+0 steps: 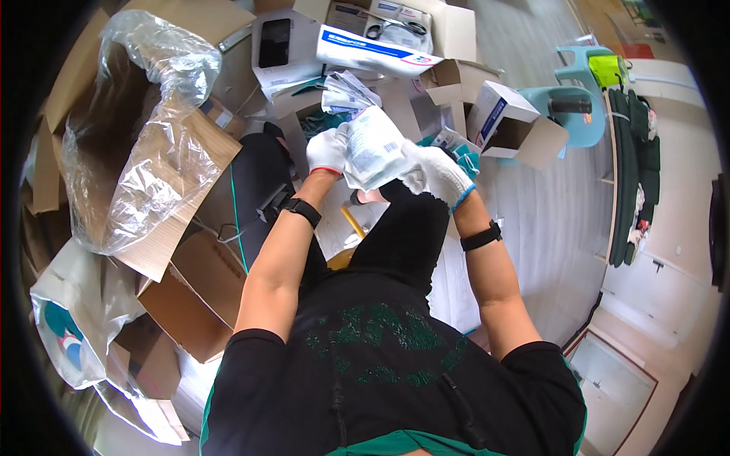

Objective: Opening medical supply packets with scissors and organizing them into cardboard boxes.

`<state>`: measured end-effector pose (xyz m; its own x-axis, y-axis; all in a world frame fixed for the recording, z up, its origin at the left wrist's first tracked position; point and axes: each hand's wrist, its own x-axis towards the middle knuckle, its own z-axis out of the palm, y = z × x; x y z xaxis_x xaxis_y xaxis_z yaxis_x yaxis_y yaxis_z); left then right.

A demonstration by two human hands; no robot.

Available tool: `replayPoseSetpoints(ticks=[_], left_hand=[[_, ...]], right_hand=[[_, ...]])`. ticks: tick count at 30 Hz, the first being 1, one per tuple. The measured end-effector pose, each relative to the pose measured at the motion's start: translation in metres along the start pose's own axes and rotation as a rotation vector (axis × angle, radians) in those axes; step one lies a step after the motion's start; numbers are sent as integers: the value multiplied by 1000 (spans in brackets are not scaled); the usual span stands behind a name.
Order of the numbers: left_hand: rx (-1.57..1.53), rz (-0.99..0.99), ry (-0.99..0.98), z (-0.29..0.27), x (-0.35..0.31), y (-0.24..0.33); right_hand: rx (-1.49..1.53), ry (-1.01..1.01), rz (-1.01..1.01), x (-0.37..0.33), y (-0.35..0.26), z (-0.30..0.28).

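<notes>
Between my two white-gloved hands is a flat white packet (374, 149) with small print, held up over my lap. My left hand (328, 150) grips its left edge, the fingers closed. On its right edge my right hand (436, 173) is closed too, the fingertips partly hidden. Just beyond stand more white packets (351, 94), bunched in an open carton that also holds teal pieces (323, 121). Right of my right hand, more teal packets (461, 152) lie by a small open white box (503, 115).
Left of me stands a large carton (194, 152) lined with clear plastic (160, 68), with a smaller open carton (199, 292) below. Ahead are a flat white-and-blue box (376, 52), scissors (395, 29) and a black phone (274, 42). A light-blue stool (585, 125) is at far right.
</notes>
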<state>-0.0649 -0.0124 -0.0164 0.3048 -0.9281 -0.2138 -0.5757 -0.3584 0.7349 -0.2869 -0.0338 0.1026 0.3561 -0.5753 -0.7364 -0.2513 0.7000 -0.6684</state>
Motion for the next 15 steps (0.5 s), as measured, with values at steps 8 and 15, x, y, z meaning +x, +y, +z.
replayPoseSetpoints(ticks=[8, 15], left_hand=[[-69, -128, -14, 13, -3, -24], [-65, -446, 157, -24, -4, -8]], right_hand=[[-344, 61, 71, 11, 3, 25], [-496, 284, 22, 57, 6, 31]])
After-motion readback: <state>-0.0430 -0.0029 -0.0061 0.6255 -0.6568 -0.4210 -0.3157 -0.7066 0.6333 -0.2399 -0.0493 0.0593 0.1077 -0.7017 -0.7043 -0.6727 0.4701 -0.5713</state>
